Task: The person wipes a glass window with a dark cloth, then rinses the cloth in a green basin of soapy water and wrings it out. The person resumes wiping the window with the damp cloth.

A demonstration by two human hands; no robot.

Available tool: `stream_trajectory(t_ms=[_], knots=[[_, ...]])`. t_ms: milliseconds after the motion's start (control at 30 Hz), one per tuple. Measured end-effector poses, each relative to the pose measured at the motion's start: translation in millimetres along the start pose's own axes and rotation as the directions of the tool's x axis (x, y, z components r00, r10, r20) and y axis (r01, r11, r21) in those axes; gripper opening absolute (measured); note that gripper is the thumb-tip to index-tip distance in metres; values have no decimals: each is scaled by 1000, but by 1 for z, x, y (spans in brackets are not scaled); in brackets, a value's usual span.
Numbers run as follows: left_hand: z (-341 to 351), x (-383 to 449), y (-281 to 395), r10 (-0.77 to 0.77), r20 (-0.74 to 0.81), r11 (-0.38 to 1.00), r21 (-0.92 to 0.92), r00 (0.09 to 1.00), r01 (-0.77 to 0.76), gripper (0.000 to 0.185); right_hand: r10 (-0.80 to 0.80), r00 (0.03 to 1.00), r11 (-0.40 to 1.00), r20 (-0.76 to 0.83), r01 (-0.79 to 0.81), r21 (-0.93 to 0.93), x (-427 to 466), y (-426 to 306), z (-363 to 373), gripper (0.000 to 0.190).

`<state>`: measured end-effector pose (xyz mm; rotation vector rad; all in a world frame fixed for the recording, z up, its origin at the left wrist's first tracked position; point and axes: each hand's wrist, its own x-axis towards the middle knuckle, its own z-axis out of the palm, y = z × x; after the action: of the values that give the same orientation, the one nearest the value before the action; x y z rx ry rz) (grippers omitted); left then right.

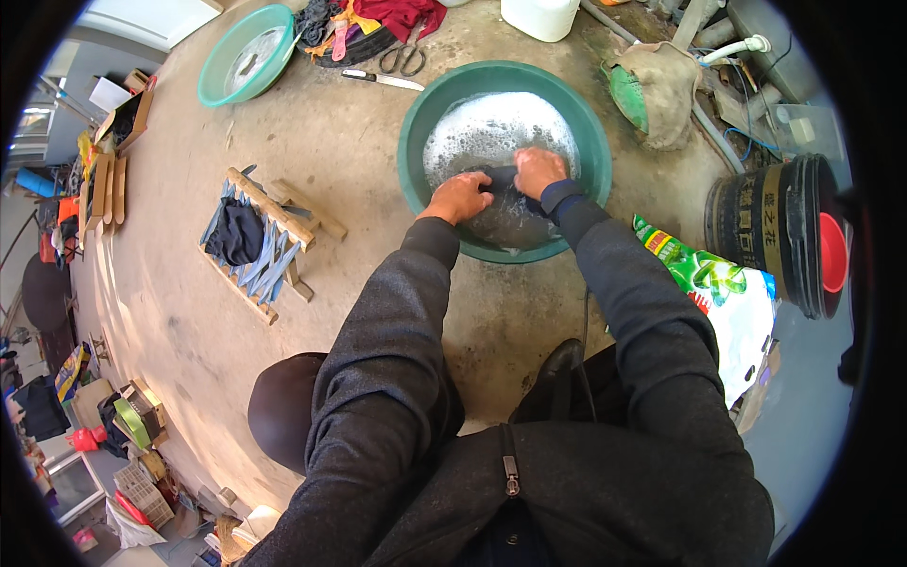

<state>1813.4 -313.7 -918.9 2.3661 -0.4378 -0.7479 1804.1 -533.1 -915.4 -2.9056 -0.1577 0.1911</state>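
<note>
A round green plastic basin stands on the floor before me, holding water with thick white suds. Inside it, both my hands grip a dark wet cloth that is partly under the water. My left hand holds the cloth's left end near the basin's lower left rim. Knuckles up, my right hand has hold of the right part, close to the basin's middle. A dark folded garment lies on a small wooden folding stool with blue strips to the left.
A knife and scissors lie beyond the basin, near piled cloths. A second basin with suds is at the upper left. On the right are a detergent bag and a black bucket.
</note>
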Motion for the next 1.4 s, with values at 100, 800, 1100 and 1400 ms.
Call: stream_trajectory(t_ms=[100,800,1100,1400], knots=[[-4,0,-1,2,-67,997,75,998,3,45,39,989,989,-144,-59,-135,6,5,-3,18],[-5,-3,1,50,-97,995,92,994,-41,38,96,994,995,-49,-97,-24,3,0,5,24],[-2,-1,-1,54,-99,996,77,994,-47,37,-32,942,995,334,-2,103,-8,-1,9,42],[-4,-3,10,189,-439,981,50,878,-186,63,-109,959,703,262,-112,702,27,22,-54,41]])
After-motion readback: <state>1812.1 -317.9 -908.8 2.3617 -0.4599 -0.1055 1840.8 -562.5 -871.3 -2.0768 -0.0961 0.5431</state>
